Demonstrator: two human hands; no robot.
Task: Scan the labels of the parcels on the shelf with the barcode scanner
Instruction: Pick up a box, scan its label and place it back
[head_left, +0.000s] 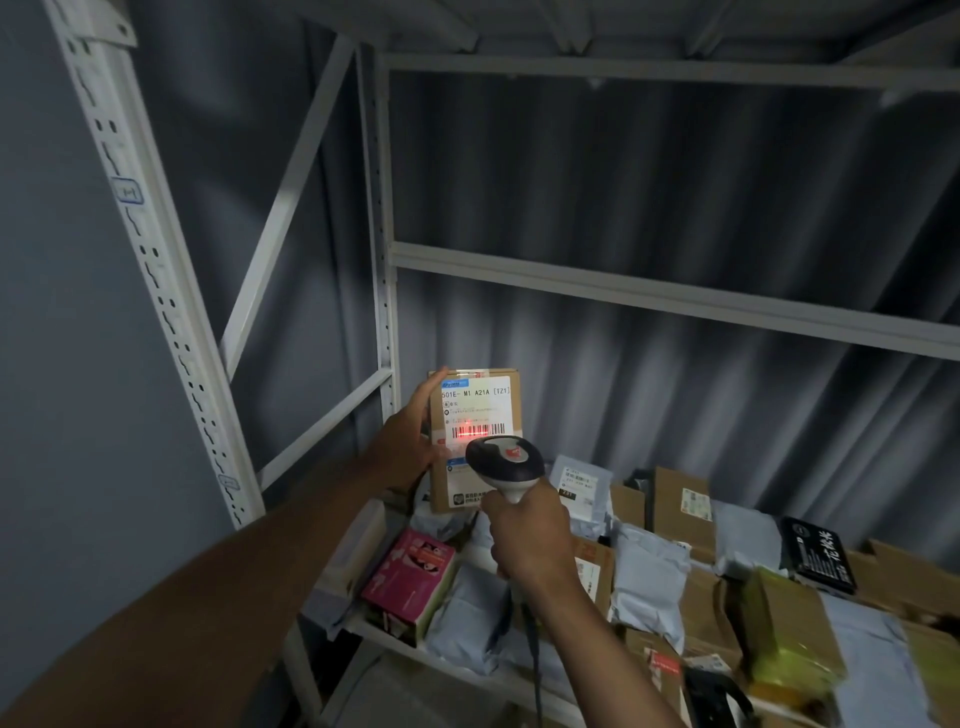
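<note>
Many parcels crowd the steel shelf (675, 306): soft grey poly bags (649, 577), stiff cardboard, a glossy pink carton (410, 577). Above them the left hand (410, 441) holds a small brown box (475, 441) upright, fingers lying fairly straight along its left edge; its grip behind the box is hidden. The right hand (530, 535) is wrapped round the handle of the smooth, rounded scanner (506, 460), whose red line falls on the barcode (478, 430). Best keep the box square to the beam and steady, the label flat, until the read registers.
</note>
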